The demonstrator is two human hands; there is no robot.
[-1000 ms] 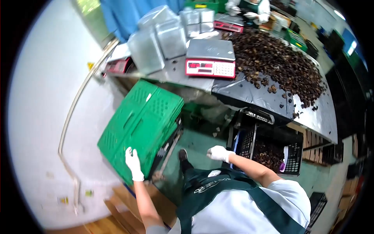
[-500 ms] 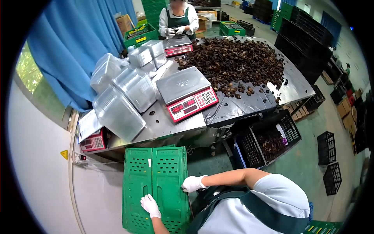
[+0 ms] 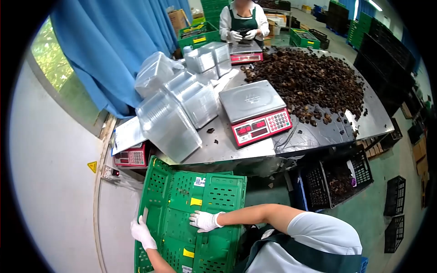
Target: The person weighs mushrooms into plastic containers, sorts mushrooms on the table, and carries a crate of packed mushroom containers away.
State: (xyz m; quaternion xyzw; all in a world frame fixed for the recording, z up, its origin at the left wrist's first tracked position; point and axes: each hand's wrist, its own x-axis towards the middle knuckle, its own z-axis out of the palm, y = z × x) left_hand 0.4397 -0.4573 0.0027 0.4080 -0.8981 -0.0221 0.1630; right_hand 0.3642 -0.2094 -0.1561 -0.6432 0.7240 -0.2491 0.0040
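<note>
A green folding crate (image 3: 182, 204) lies below the table's near edge, with its left side panel raised and inner panels with yellow tags showing. My left hand (image 3: 143, 233), in a white glove, is closed on the edge of that raised panel. Fingers spread, my gloved right hand (image 3: 205, 221) rests on the inner panels near the middle of the crate. Above the crate, a scale (image 3: 255, 109) with a red front stands on the metal table (image 3: 268, 148). Left of the scale are stacks of clear plastic containers (image 3: 168, 125).
Dark dried pieces (image 3: 309, 82) are heaped on the table. A co-worker (image 3: 244, 22) stands across it, gloved hands holding dark pieces. Black crates (image 3: 339, 177) sit under the right edge; others (image 3: 394, 195) lie on the floor. A wall (image 3: 54, 159) borders the left.
The green crate's left panel has swung up, exposing its inside. My left hand has moved left to that panel, and my right hand has moved onto the inner panels.
</note>
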